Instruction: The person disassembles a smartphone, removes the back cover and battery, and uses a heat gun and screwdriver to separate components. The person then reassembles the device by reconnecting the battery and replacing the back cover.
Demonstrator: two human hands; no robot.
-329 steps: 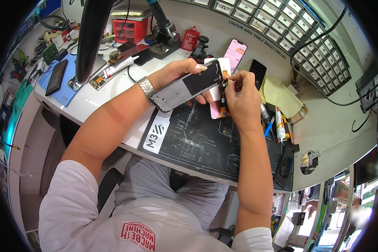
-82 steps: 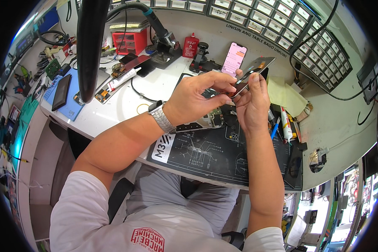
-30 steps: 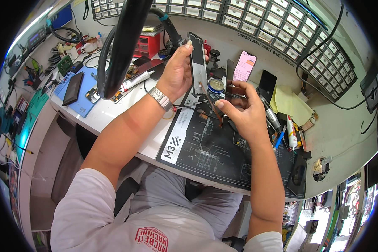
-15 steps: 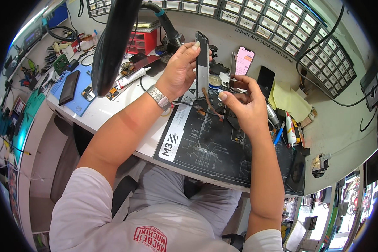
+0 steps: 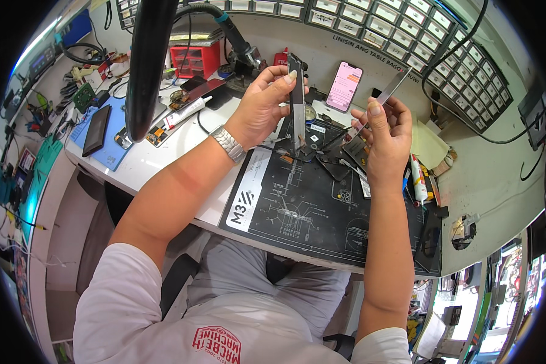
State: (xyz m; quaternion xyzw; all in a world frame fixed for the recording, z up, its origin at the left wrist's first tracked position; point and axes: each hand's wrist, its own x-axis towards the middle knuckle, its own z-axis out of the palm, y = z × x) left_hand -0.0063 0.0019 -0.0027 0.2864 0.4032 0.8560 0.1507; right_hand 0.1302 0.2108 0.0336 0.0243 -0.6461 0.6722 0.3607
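Observation:
My left hand (image 5: pixel 268 97), wearing a metal watch, is closed round a phone housing (image 5: pixel 297 115) held on edge above the work mat, its thumb on the upper part. To its right, my right hand (image 5: pixel 387 136) pinches a thin, flat, shiny phone panel (image 5: pixel 397 84) between thumb and fingers. The panel tilts up to the right, apart from the housing. Beneath the hands lies a black printed work mat (image 5: pixel 267 233), with small dark parts and tools between the two hands. Behind them a phone with a lit pink screen (image 5: pixel 344 88) leans near the wall.
A black overhead arm (image 5: pixel 151 67) hangs at the upper left. Further left are a white tube (image 5: pixel 188 111) and a dark phone (image 5: pixel 97 130) on a blue mat (image 5: pixel 112 156). Another white tube (image 5: pixel 417 179) and yellow cloth (image 5: pixel 429 144) are at right. Small drawers (image 5: pixel 379 25) line the wall.
My right hand has moved right, away from the housing, and the panel has turned from near upright to slanting. My left hand and the housing have shifted slightly right and down.

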